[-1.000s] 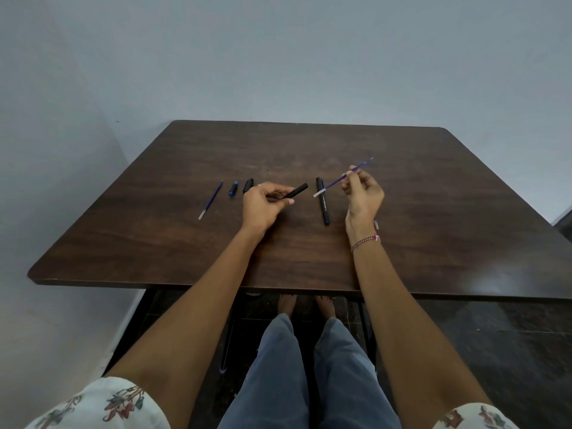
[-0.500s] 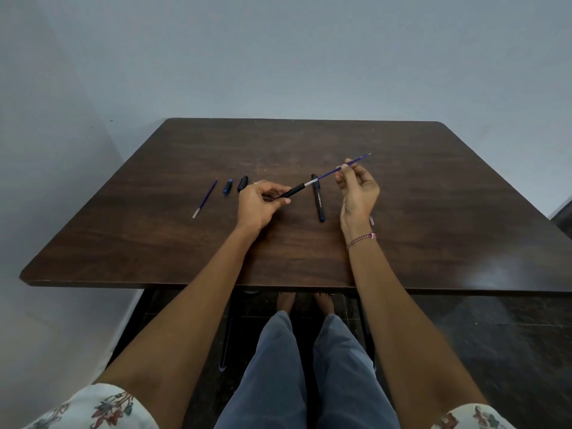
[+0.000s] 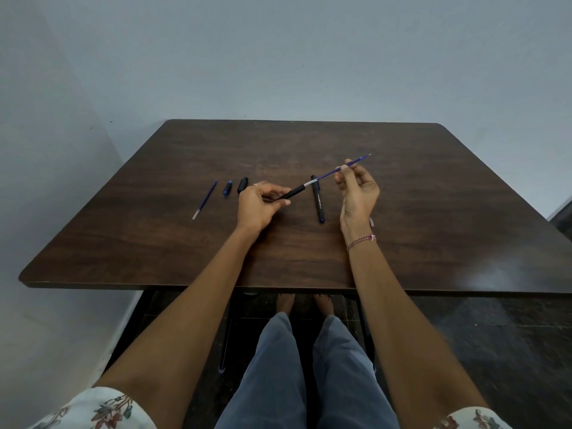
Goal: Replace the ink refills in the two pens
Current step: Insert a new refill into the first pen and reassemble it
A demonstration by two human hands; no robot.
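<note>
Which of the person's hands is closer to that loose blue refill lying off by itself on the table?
Left. The left hand is just right of the loose refill, past two small pen parts; the right hand is much farther right.

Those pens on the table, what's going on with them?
A person is refilling pens. The left hand holds a black pen barrel, and the right hand feeds a blue refill into its open end. Another black pen lies between the hands; a spare refill and two small pen parts lie to the left.
</note>
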